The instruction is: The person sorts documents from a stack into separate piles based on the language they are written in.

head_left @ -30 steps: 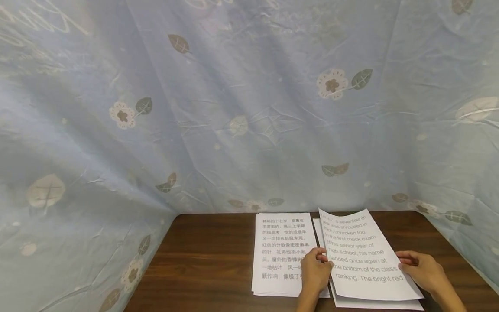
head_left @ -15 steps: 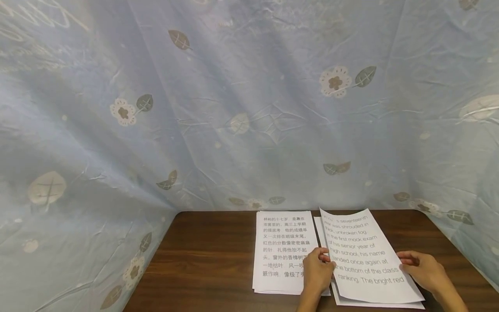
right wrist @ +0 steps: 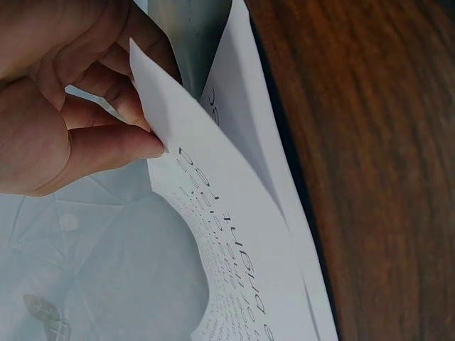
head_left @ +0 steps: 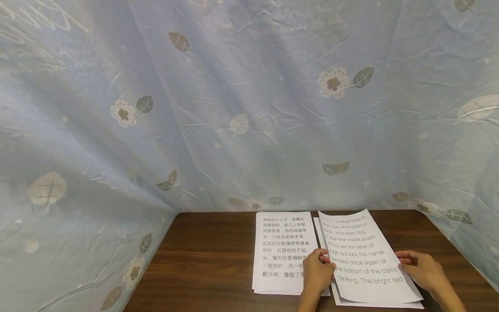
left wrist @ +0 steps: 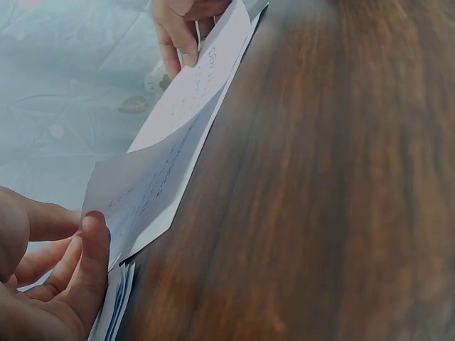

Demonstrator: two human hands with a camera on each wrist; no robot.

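Observation:
A white sheet of paper (head_left: 360, 255) printed in large English text is raised and bowed over more paper (head_left: 382, 304) on the table. My left hand (head_left: 319, 269) pinches its left edge between thumb and fingers; in the left wrist view the thumb (left wrist: 95, 238) presses on the sheet. On the opposite edge my right hand (head_left: 422, 269) pinches the sheet, its thumb (right wrist: 121, 148) on the printed face in the right wrist view. Just left of the left hand lies a stack of papers (head_left: 278, 251) with Chinese text on top, partly covered by that hand.
The dark brown wooden table (head_left: 199, 260) extends to the left of the stack. Behind and along both sides hangs a pale blue curtain (head_left: 249, 108) with leaf and flower prints, meeting the table's back edge.
Both hands keep their grip on the English sheet, which stays nearly in place. The head view shifts very slightly; otherwise little differs.

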